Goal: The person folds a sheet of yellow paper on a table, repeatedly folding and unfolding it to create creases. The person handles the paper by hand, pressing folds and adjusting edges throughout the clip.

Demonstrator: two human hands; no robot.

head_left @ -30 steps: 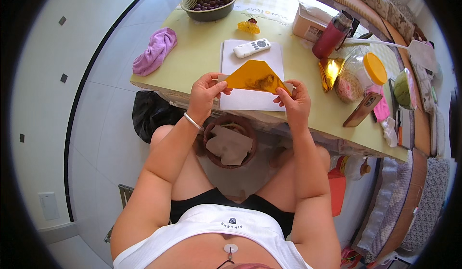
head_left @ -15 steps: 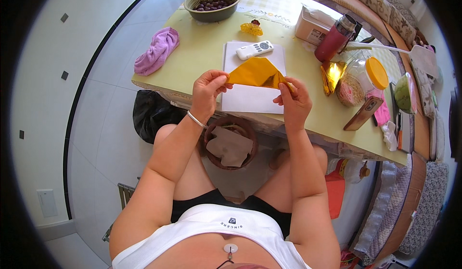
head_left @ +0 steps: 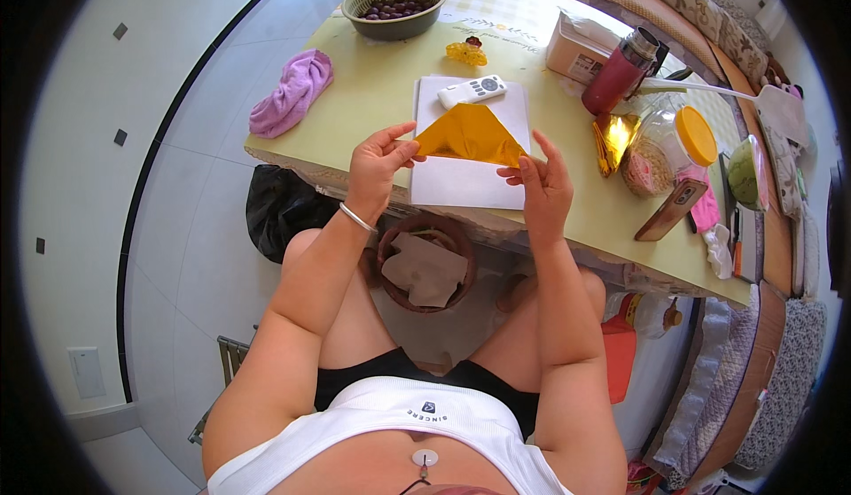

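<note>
A folded sheet of shiny gold paper [head_left: 470, 136] is held up between my hands, its top edge narrower than its lower one. Thumb and fingers of my left hand [head_left: 381, 154] pinch its left corner. At the right corner, my right hand [head_left: 542, 176] grips it with the thumb and lower fingers, the index finger raised. Beneath it lies a stack of white paper [head_left: 465, 185] at the table's near edge. Resting on that stack's far part is a white remote control [head_left: 472, 91], just beyond the gold paper.
On the table [head_left: 372, 96] are a basket of dark round fruit [head_left: 394, 7], a purple cloth [head_left: 292, 94], a yellow hair clip [head_left: 467, 51], a red thermos [head_left: 620, 71], more gold paper [head_left: 613, 140], a yellow-lidded jar [head_left: 656, 154] and a phone [head_left: 671, 210]. Below stands a bin [head_left: 425, 265].
The gold paper is spread wider and flatter, its lower edge straighter. My right index finger has lifted off the corner. My left hand has shifted slightly left.
</note>
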